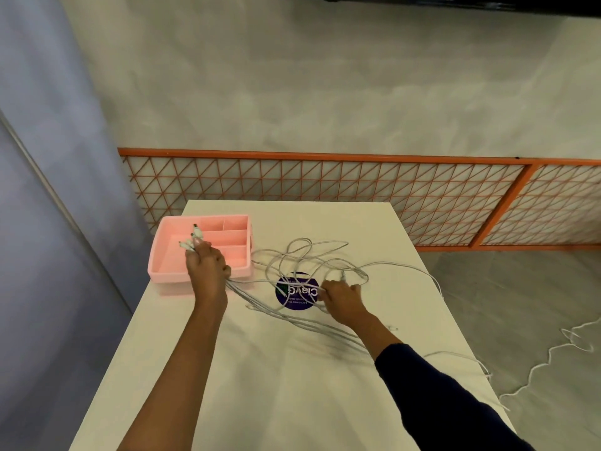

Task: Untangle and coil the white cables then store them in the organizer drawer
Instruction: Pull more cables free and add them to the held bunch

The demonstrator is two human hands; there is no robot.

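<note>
A loose tangle of white cables [305, 258] sprawls over the middle of the white table [292, 385]. My left hand [208, 266] grips several cable ends, and their plugs [195, 239] stick up over the pink organizer drawer [169, 271] at the table's left. From that hand the strands run down and right across the table. My right hand [340, 296] pinches cable strands beside a dark round sticker [294, 292], with one plug [342, 274] poking up just behind it.
Some cables trail off the table's right edge onto the grey floor [536, 362]. An orange lattice fence [357, 196] runs behind the table. A blue-grey wall [48, 222] stands to the left. The drawer has several compartments.
</note>
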